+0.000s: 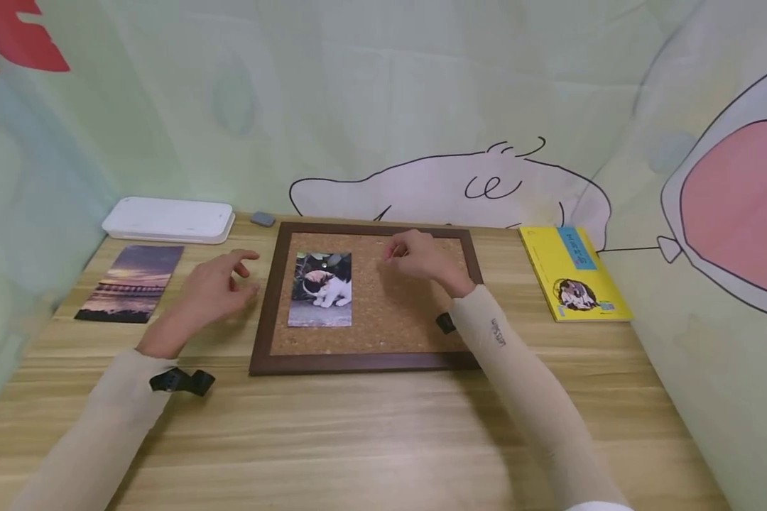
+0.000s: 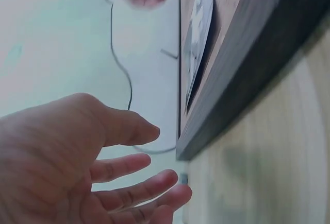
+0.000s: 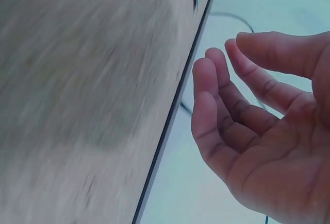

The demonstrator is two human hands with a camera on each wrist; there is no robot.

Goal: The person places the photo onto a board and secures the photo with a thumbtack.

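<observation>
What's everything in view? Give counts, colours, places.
Table: 1, light brown, beneath the board
Framed cork board: 1, brown, table's middle
Cat photo: 1, multicoloured, board's left half
Shiny dot: 1, pale, on cat photo
Sky photo: 1, purple-orange, left of board
Case: 1, white, behind sky photo
Small block: 1, grey, right of case
Book: 1, yellow, right of board
Printed backdrop: 1, mostly green, behind table
Wrist straps: 2, black, one per wrist
Sleeves: 2, beige, both arms
Left hand: 1, left of board
Right hand: 1, over board
</observation>
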